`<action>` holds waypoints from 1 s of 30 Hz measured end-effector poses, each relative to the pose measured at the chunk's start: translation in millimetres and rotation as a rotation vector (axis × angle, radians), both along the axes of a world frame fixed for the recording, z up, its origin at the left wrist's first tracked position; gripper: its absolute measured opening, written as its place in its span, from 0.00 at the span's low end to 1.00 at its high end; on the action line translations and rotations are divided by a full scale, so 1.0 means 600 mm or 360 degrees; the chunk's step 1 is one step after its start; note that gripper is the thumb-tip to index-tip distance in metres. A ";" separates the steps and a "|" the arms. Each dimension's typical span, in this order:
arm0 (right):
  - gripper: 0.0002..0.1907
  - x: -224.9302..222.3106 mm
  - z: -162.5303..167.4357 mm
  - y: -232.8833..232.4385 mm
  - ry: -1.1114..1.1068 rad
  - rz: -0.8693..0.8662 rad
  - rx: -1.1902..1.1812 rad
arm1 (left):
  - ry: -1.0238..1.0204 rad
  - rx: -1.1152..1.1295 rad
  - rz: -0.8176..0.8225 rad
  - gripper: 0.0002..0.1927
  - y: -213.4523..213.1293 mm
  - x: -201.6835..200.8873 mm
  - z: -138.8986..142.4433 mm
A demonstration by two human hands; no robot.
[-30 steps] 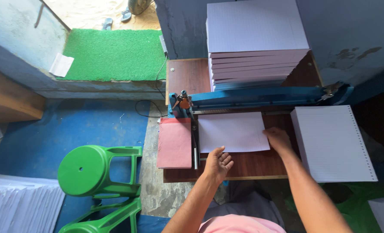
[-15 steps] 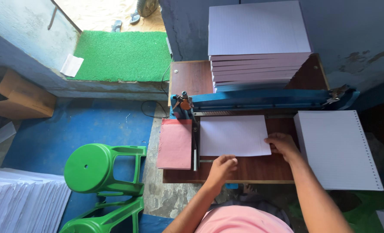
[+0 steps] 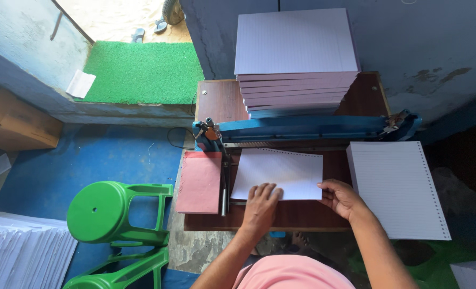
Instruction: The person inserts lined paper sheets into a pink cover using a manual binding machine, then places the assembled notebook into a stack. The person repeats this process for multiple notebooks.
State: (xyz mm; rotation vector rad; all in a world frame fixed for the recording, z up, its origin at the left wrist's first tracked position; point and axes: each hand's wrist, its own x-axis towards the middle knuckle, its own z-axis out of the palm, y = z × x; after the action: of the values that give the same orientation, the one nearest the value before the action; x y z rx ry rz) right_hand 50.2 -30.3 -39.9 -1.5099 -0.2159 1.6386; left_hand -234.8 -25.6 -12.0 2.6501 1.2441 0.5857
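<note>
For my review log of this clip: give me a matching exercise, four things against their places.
Things:
1. pink cloth
2. green stool
3. tall lilac paper stack
4. punched white stack

Places:
A. on the table behind the blue machine
B. right of the right hand
C. on the floor left of the table
D. on the table left of the left hand

Pairs: 1-D, 2-C, 3-A, 4-B
</note>
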 end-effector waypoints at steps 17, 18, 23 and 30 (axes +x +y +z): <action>0.36 -0.014 0.034 0.035 -0.0552 0.0387 0.0784 | -0.0920 -0.0103 0.0105 0.11 0.075 0.013 0.173; 0.33 -0.013 0.042 0.040 -0.0507 0.0313 0.0792 | -0.1036 -0.0166 0.0147 0.08 0.081 0.015 0.178; 0.15 0.005 0.089 0.035 -0.0620 0.0174 0.0924 | -0.1444 -0.0832 0.0638 0.10 0.106 0.030 0.182; 0.15 0.058 0.128 -0.002 -0.0909 0.0114 0.0893 | -0.1460 -0.1177 0.0736 0.12 0.093 0.091 0.140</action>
State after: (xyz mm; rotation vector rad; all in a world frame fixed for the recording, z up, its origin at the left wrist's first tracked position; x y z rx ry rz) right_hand 84.9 -31.5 37.1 -1.4849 -0.9637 1.0285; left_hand -180.5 30.4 72.0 1.2382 1.3527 0.9902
